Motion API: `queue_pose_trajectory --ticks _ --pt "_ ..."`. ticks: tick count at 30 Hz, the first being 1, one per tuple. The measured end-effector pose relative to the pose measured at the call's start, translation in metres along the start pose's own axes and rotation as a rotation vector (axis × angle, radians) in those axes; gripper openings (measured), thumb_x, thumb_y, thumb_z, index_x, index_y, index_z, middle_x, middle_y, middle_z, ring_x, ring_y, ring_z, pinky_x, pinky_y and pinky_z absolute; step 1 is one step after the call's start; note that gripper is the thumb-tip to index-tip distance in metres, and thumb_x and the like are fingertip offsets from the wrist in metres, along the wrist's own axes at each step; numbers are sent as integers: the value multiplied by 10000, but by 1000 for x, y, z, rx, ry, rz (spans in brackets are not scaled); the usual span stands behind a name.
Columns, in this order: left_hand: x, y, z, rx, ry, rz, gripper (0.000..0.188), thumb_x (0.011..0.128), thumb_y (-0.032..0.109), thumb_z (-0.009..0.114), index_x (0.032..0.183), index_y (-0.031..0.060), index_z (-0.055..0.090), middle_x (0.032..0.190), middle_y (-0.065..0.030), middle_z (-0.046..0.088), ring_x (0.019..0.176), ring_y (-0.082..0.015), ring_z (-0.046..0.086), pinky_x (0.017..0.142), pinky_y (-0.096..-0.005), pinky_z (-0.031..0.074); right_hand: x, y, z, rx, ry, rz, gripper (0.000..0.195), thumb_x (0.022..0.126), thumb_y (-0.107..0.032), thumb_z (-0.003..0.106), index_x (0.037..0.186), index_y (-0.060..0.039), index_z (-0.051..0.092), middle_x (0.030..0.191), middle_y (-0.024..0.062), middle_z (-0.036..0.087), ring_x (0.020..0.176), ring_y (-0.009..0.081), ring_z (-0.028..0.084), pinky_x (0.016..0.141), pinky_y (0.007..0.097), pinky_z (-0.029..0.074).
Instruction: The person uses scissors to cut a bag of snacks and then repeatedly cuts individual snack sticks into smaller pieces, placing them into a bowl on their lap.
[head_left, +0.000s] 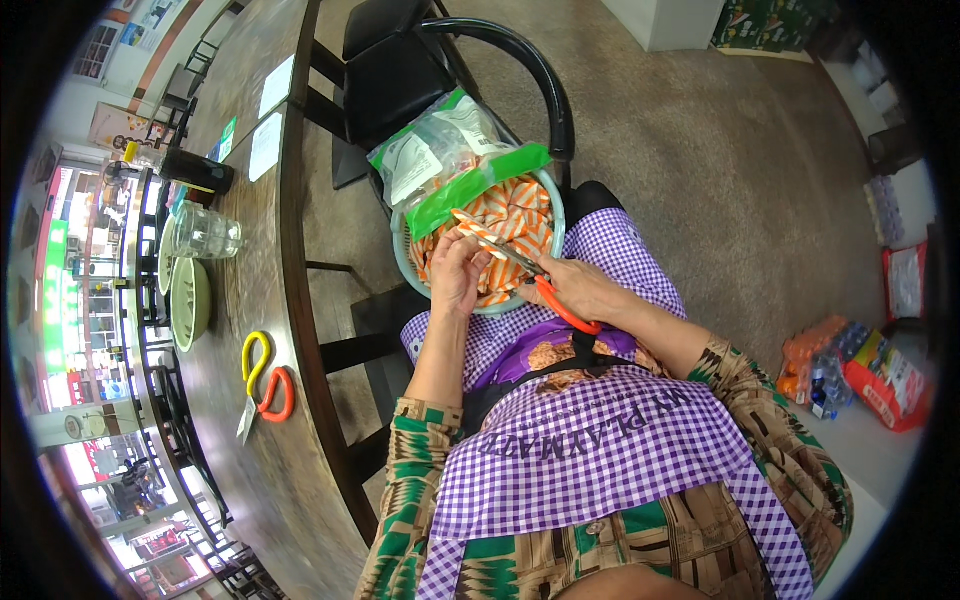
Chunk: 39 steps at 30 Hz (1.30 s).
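My left hand (459, 271) pinches a small orange-and-white striped piece (471, 223) over a pale blue plastic basket (560, 217). My right hand (585, 289) grips scissors with orange-red handles (561, 306). Their blades (516, 258) point toward my left fingers and lie against the striped piece; whether they cut into it cannot be made out. Many similar striped pieces (525, 206) fill the basket, which rests by my knees. A clear plastic bag with green edges (442, 154) lies across the basket's far side, partly covering the contents.
On the wooden table (247, 487) at left lie scissors with one yellow and one red handle (262, 382). Beyond are a green bowl (191, 304), a glass jar (206, 231) and a dark bottle (199, 171). A black chair (397, 82) stands ahead; packed bottles (821, 367) sit at right.
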<state>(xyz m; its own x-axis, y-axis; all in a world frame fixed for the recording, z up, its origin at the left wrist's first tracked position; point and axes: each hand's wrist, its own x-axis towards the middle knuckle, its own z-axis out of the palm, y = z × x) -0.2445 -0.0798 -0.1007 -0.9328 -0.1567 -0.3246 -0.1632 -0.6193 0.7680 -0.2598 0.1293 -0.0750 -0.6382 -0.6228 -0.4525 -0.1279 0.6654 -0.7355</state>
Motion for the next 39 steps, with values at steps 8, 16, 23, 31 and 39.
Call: queue_pose_trajectory --ticks 8,16,23,31,39 --pt "3 15 6 5 55 -81 79 853 79 518 921 43 538 849 -35 579 774 -143 573 693 -304 503 1 9 9 -9 101 -78 793 820 -628 498 1284 7 404 1119 239 559 1019 357 571 843 420 460" --pt "7 13 -4 147 68 -104 224 852 186 559 979 2 549 941 -114 599 847 -201 608 768 -362 545 0 13 3 28 61 -107 640 858 -532 537 1240 -29 428 1090 194 560 997 333 570 846 418 452" --pt "3 10 3 198 106 -17 131 857 121 545 910 2 547 851 -82 584 727 -161 611 683 -316 569 2 13 2 41 23 -67 849 814 -695 441 1334 -28 363 1071 275 568 998 386 578 855 432 459" --pt "9 7 4 225 156 -31 103 836 97 543 898 17 522 739 -30 523 662 -123 583 628 -273 571 -2 10 2 49 81 -113 769 847 -651 435 1287 -20 415 904 241 619 835 358 627 736 427 487" --pt "11 4 -2 229 175 -60 141 855 125 502 899 -5 531 809 -98 592 683 -160 602 644 -306 569 -3 10 8 15 120 -94 648 867 -518 526 1294 -36 454 665 137 586 595 281 594 567 374 470"
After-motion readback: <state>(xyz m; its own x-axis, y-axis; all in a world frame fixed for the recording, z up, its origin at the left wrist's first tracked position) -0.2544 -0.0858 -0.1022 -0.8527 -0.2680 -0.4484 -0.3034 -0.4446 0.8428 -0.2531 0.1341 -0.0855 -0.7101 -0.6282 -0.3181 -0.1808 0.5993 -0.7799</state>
